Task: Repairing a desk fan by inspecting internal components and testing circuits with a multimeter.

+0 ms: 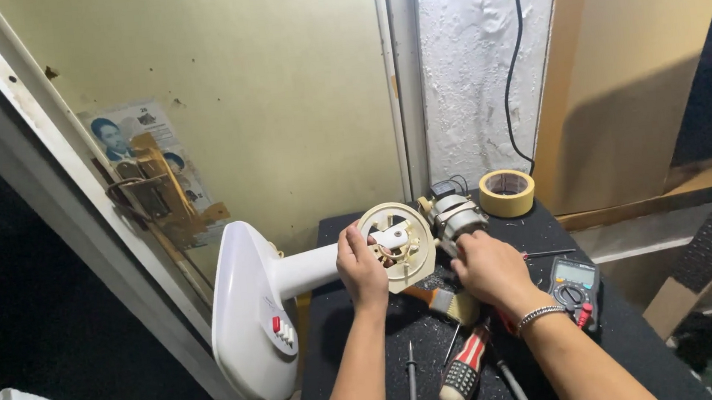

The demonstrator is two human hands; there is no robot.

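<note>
Screwdriver [465, 369] nearest, flat on worktop [634, 339]. Left hand [362, 268] fingers closed on cream motor housing [398, 243]; right hand [491, 267] gripping motor [453, 215], just right of housing, axis horizontal.

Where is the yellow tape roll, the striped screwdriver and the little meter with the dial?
Yellow tape roll [507, 193], head view, on its outer side.
Striped screwdriver [465, 369], head view, on the red and white handle.
Meter [573, 286], head view, on its round dial.
</note>
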